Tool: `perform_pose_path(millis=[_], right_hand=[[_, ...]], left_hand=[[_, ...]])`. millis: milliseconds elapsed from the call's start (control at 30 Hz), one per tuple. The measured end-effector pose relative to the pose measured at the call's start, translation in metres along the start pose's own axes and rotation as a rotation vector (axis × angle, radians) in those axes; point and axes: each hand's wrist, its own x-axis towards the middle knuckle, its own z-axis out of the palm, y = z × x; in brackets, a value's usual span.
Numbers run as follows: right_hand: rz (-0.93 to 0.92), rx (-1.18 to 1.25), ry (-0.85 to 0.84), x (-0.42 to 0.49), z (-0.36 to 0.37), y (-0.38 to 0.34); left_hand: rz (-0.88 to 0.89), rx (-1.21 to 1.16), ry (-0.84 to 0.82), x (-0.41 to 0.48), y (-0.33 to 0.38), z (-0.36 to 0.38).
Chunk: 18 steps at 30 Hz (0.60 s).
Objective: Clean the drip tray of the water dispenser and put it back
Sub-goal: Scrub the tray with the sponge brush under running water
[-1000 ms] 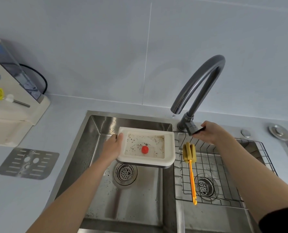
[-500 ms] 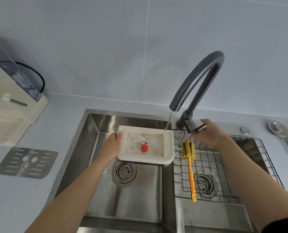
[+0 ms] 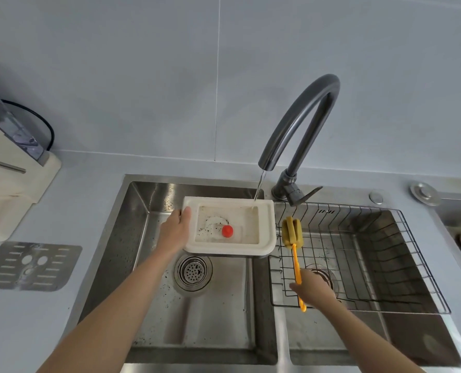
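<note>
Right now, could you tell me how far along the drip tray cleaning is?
Done: the metal grate lies on the counter, and the drip tray is over the left basin. In hand: the left hand holds it under the faucet stream, dark specks inside; the right hand is at the sponge brush handle, grip unclear. Left: scrub, rinse, refit at the water dispenser.
</note>
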Motion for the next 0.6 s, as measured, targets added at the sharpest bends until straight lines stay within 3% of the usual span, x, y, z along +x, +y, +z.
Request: perform_pose_path(millis=[100,333,433,600], right_hand=[[0.050,0.069,0.075,0.000,0.002,-0.001],[0.006,0.712,0.088,-0.069,-0.042,0.019],[-0.094,0.771,0.126,-0.108,-0.056,0.027],[-0.282,0.637,0.118,-0.157,-0.074,0.022]], left_hand=[[0.007,-0.027,-0.005,-0.002,0.003,0.001],[0.020,-0.074,-0.051,-0.002,0.002,0.008],[0.018,-0.061,-0.059,-0.002,0.004,0.010],[0.009,-0.037,-0.087,-0.004,0.003,0.012]])
